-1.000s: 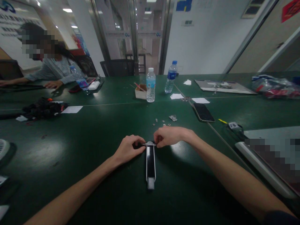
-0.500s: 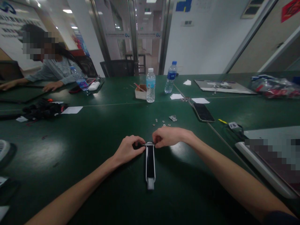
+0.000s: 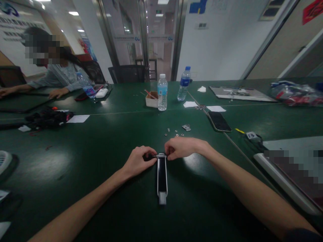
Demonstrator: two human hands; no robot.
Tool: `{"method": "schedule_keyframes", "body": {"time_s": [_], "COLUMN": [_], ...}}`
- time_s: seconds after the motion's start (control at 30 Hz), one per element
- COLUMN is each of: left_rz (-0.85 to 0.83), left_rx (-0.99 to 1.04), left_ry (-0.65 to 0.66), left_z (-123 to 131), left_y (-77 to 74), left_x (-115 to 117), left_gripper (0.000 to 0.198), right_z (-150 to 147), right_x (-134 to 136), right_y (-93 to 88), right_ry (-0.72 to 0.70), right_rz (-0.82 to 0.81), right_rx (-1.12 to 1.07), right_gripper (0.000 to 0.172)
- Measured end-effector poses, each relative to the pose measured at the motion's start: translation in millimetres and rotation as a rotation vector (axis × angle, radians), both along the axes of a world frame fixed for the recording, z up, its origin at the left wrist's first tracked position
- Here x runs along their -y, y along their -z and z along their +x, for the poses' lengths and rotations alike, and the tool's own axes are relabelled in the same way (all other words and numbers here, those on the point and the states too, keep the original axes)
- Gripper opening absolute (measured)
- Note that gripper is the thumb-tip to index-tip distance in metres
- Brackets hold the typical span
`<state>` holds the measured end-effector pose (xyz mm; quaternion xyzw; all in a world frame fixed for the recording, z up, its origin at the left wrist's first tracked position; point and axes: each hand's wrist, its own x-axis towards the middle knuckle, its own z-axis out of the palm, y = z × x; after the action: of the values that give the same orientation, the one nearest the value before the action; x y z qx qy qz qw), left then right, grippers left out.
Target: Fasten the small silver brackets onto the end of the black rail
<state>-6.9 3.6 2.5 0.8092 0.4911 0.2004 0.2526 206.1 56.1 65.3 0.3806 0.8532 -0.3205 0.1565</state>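
Note:
A long, narrow black device with a white frame (image 3: 162,174) lies on the green table, its grey tip toward me. My left hand (image 3: 138,160) is at the left of its far end, thumb and fingers pinched on a thin dark rod (image 3: 152,156) that points at the device. On the opposite side my right hand (image 3: 178,148) has its fingers curled and pressed together against the same end. What those fingers hold is hidden. Just beyond lie several small metal nuts (image 3: 169,129) and a small metal bracket (image 3: 186,127).
Farther back stand a white-capped bottle (image 3: 162,95), a blue-capped bottle (image 3: 185,82) and a small box (image 3: 151,101). A phone (image 3: 219,121) and a laptop (image 3: 290,174) are to the right. Black cables (image 3: 46,117) lie left, near another person (image 3: 60,75) at the table.
Both hands and the device hold nearly the same position. The whole view has shifted very slightly.

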Motion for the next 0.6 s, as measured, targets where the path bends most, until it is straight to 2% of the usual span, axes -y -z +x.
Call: {"method": "schedule_keyframes", "body": {"time_s": [0.17, 0.37, 0.6], "left_rz": [-0.003, -0.010, -0.013], "left_rx": [-0.010, -0.030, -0.026], "left_ry": [-0.009, 0.002, 0.008], "left_z": [0.6, -0.8, 0.2], "left_y": [-0.3, 1.5, -3.0], "left_x": [0.0, -0.4, 0.7], "left_gripper": [0.019, 0.020, 0.019], "right_z": [0.0, 0.6, 0.7], "right_x": [1.2, 0.0, -0.7], "right_y": [-5.8, -2.6, -3.1], "right_ry": [0.024, 0.020, 0.004], "right_rz": [-0.019, 0.004, 0.008], "right_rx": [0.072, 0.076, 0.068], "right_gripper": [0.033, 0.028, 0.024]}}
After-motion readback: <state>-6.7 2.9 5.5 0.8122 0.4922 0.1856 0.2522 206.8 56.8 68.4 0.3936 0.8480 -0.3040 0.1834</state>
